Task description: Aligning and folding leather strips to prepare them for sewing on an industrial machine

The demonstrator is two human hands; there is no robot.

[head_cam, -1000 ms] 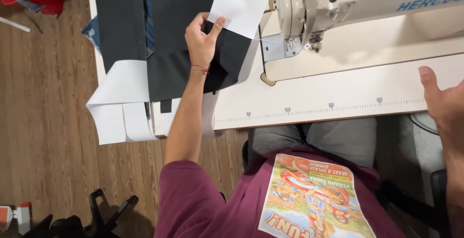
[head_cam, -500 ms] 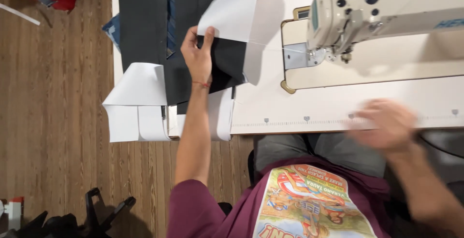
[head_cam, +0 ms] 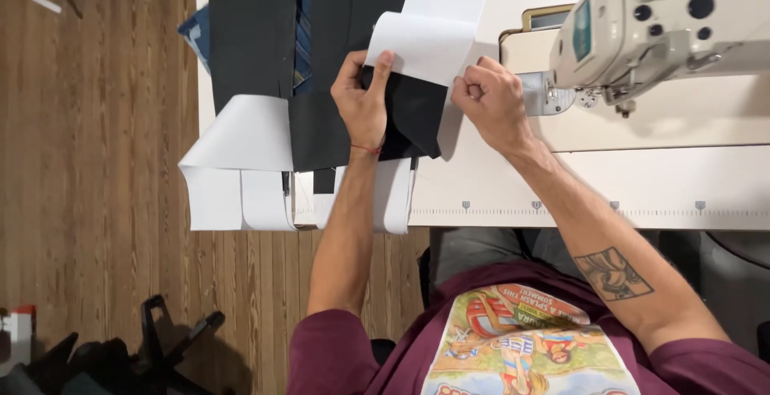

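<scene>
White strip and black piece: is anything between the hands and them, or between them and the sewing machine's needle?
Nothing visible. The left hand already rests on the black piece, thumb on the white strip; the right hand is at the strip's edge. The table toward the sewing machine looks bare.

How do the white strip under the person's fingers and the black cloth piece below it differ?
The white strip is bright and folded back on itself in a curl; the black cloth piece is dark and lies flat. The strip runs long, up past the picture's top edge; the cloth piece is short with a pointed lower corner. The left hand touches both; the right hand is at their right edge. Both lie on the sewing table.
</scene>
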